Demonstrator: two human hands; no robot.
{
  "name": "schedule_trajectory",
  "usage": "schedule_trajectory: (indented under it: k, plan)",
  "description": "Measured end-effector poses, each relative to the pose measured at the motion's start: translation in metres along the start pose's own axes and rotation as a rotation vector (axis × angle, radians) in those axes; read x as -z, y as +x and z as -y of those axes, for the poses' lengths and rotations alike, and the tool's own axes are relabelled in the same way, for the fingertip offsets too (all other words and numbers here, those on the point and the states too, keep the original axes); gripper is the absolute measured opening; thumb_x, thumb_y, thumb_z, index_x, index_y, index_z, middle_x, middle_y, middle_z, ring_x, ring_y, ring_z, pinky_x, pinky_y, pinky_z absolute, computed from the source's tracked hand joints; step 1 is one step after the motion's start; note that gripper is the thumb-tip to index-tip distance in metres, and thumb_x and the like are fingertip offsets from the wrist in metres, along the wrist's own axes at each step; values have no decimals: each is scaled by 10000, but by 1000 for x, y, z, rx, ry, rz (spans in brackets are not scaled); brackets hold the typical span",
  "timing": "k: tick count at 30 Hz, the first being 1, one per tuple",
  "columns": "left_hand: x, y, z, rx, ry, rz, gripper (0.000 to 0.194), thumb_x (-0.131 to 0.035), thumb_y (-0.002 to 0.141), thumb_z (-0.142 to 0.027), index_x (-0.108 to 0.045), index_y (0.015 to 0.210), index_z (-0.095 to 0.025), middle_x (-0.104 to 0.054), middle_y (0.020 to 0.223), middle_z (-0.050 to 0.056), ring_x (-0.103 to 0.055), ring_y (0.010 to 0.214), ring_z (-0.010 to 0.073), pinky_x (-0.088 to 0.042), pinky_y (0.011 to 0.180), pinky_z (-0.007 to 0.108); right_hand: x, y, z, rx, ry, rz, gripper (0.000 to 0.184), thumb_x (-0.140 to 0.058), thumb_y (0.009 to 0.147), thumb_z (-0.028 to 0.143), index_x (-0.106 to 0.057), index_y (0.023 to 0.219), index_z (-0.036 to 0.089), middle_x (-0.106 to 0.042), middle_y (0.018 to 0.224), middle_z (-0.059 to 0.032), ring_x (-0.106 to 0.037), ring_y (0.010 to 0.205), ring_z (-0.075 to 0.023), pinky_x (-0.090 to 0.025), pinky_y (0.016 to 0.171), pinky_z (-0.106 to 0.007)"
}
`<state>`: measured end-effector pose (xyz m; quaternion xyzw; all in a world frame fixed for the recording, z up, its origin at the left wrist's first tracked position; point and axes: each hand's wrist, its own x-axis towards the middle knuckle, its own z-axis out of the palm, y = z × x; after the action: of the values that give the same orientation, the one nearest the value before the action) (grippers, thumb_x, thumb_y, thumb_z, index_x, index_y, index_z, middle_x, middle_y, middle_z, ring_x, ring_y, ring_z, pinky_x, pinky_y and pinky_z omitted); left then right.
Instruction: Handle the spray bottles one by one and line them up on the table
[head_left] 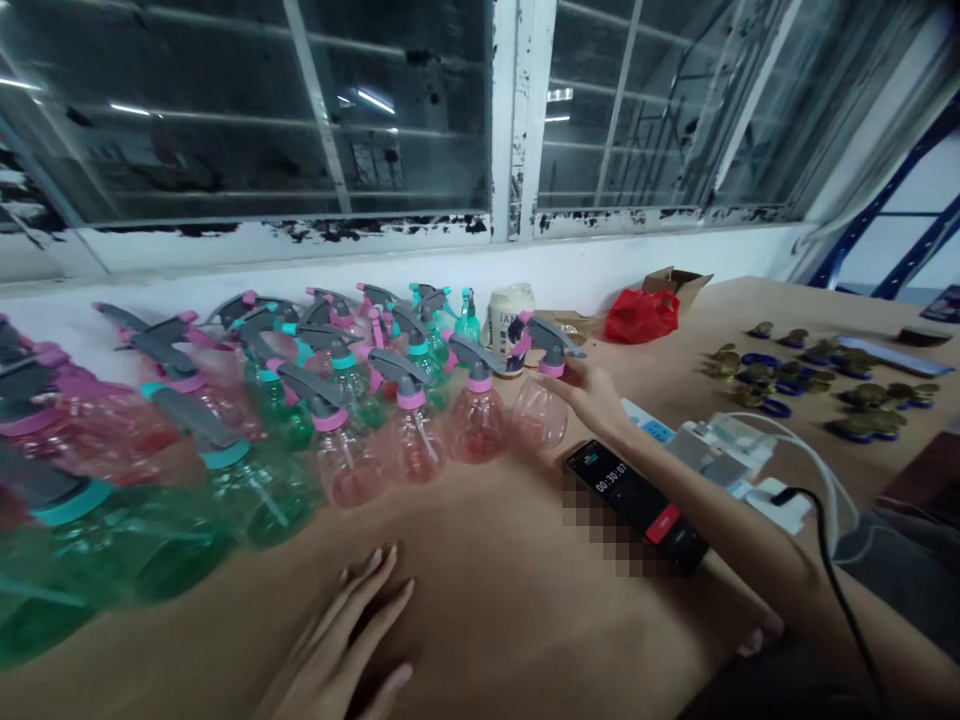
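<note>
At the right end of the front row of bottles stands a clear pinkish spray bottle (pixel 541 410) with a grey trigger head and a pink collar. My right hand (pixel 596 398) has its fingers closed at the collar of this bottle; part of the grip is hidden behind it. My left hand (pixel 345 640) is low in the view over the tabletop, fingers stretched and apart, holding nothing. Beside the held bottle is another pink spray bottle (pixel 480 425). Farther left, near my left hand, is a green spray bottle (pixel 259 495) with a turquoise collar.
Several more pink and green spray bottles (pixel 345 470) crowd the table's left side. A phone (pixel 637 505) showing a timer lies under my right forearm. Power strips (pixel 712 455) with cables, a red bag (pixel 641 315), a white cup (pixel 510 305) and brass-coloured parts (pixel 866 400) are also there.
</note>
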<state>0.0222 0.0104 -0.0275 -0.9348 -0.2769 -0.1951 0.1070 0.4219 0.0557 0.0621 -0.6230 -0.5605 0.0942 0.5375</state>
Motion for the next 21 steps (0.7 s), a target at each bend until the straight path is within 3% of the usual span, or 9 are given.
schedule_trajectory:
  k: [7, 16, 21]
  plan:
    - [-6, 10, -2, -1, -26, 28, 625, -504, 920, -479, -265, 1482, -345, -399, 1478, 13, -493, 1259, 288, -455, 992, 448, -12, -3, -5, 38, -68, 22, 261, -629, 773, 429, -670, 805, 173, -709, 783, -68, -638, 728, -238, -484, 681, -355]
    - [-3, 16, -7, 2, -21, 57, 639, -488, 931, -475, -225, 1496, -334, -404, 1474, 16, -504, 1247, 293, -470, 975, 472, -19, -1, -11, 58, -50, 6, 333, -626, 788, 490, -657, 917, 185, -730, 934, -102, -671, 898, -290, -508, 799, -425]
    - [1, 14, -8, 10, -84, 80, 678, -554, 906, -458, -236, 1492, -337, -417, 1466, 22, -501, 1251, 289, -447, 999, 456, -13, -16, -12, 16, -46, -55, 542, -667, 750, 512, -568, 1175, 190, -659, 1189, -142, -592, 1139, -324, -456, 945, -478]
